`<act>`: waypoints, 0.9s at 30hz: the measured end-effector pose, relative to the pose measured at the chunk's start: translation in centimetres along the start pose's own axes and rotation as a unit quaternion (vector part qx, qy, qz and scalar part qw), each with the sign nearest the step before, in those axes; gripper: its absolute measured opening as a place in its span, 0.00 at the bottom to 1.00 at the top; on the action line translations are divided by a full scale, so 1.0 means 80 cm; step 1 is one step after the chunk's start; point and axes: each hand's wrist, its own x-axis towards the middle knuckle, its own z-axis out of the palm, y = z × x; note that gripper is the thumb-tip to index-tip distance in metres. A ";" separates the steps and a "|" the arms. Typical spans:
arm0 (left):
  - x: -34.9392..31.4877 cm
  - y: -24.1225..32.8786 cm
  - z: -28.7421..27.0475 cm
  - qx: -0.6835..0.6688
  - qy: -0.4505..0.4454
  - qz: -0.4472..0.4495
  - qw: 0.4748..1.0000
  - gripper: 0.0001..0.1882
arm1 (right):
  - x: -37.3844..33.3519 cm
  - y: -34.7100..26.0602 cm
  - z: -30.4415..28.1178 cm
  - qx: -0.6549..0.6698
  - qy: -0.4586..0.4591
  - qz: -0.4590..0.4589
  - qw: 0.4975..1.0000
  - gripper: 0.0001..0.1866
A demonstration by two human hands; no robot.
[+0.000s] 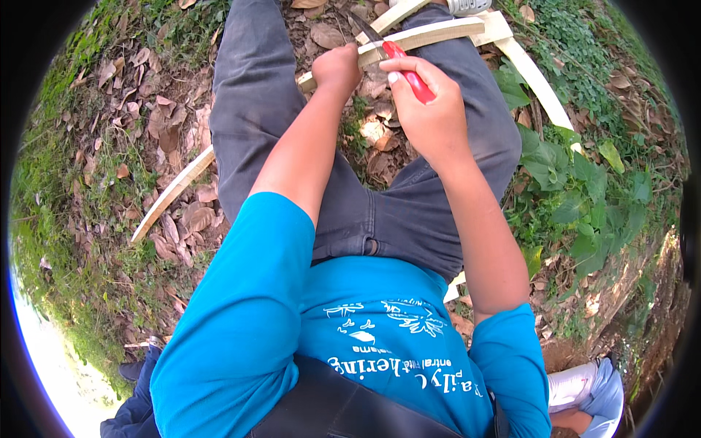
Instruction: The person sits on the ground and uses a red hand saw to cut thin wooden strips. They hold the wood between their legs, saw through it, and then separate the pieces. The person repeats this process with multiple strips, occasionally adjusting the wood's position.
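My left hand (pixel 337 73) is closed in a fist around a pale, slightly curved wooden strip (pixel 442 33), near its left end. The strip lies slantwise across the gap between my legs, its far right end over my right shin. In my right hand (pixel 431 117) is a red-handled tool (pixel 395 50) with a narrow dark blade (pixel 367 29). The blade crosses the strip just right of my left fist and points up and left. Whether its edge is toothed or smooth is too small to tell.
Another pale wooden strip (pixel 175 190) lies beside my left leg. A longer one (pixel 540 91) rests on the right, near leafy plants (pixel 569 171). Dry leaves (pixel 171 135) cover the ground. Other people's legs show behind me at lower left (pixel 139 401) and lower right (pixel 595 394).
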 end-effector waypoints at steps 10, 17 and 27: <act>-0.009 0.004 -0.035 0.000 -0.147 -0.016 0.989 0.21 | -0.067 0.027 -0.021 -0.019 -0.022 -0.010 1.000 0.10; 0.009 -0.004 -0.039 -0.050 -0.193 0.001 0.980 0.22 | -0.069 0.019 -0.022 -0.018 -0.034 0.027 0.999 0.10; 0.011 -0.005 -0.033 -0.049 -0.187 -0.017 0.981 0.23 | -0.103 -0.040 -0.075 -0.072 -0.016 -0.004 0.997 0.08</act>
